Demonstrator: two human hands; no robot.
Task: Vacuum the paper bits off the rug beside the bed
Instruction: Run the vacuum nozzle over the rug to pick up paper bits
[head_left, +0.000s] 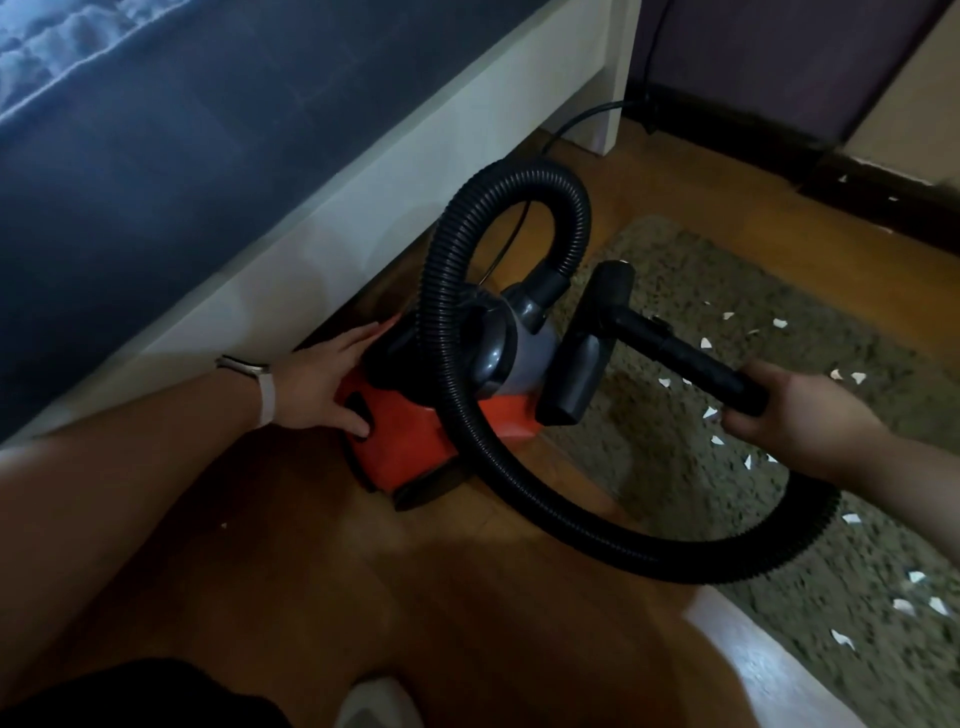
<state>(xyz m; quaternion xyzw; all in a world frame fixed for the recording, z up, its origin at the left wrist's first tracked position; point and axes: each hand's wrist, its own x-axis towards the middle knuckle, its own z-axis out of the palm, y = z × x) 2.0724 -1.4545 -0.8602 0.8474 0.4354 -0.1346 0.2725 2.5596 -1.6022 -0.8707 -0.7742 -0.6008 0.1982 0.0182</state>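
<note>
Hose looped over vacuum; left hand flat on it, fingers spread; right hand clamped round wand; hard tug may tip vacuum, scatter bits on rug.

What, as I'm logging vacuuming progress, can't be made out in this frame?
Head view only:
1. Any switch beneath the left hand, resting on the red vacuum cleaner: covered.
2. Floor nozzle underside: turned away, dark.
3. Power cord end: behind the bed leg.
4. Rug and paper bits: cut off by the right edge.
5. Right hand fingertips: curled under the vacuum wand.
</note>
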